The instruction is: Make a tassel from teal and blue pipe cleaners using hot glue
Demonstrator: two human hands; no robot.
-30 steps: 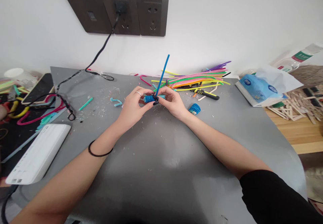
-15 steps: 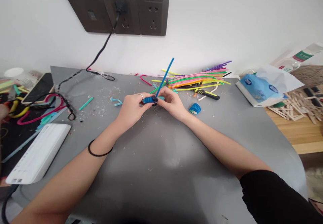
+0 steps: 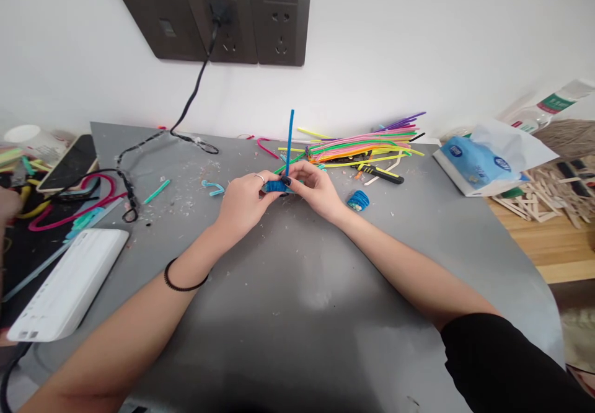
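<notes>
Between my two hands is a small roll wound with blue pipe cleaner (image 3: pixel 275 186). My left hand (image 3: pixel 245 201) grips its left end between thumb and fingers. My right hand (image 3: pixel 317 191) pinches its right side, closed on the blue pipe cleaner, whose loose end (image 3: pixel 290 137) stands almost upright above the fingertips. My fingers hide the right end of the roll. To the right of my right hand, a second blue-wrapped piece (image 3: pixel 358 200) lies on the grey mat (image 3: pixel 279 289).
Behind my hands lies a bundle of coloured pipe cleaners (image 3: pixel 362 143) with a yellow-black cutter (image 3: pixel 381 173). A tissue pack (image 3: pixel 476 162) and wooden sticks (image 3: pixel 548 199) are at right. At left are a white power strip (image 3: pixel 69 283), a black cord (image 3: pixel 190 100), a phone (image 3: pixel 69 162) and another person's hand (image 3: pixel 8 205).
The loose end of the blue pipe cleaner has swung left, from leaning right to nearly upright. Both hands keep almost the same place. The cord at left has shifted slightly.
</notes>
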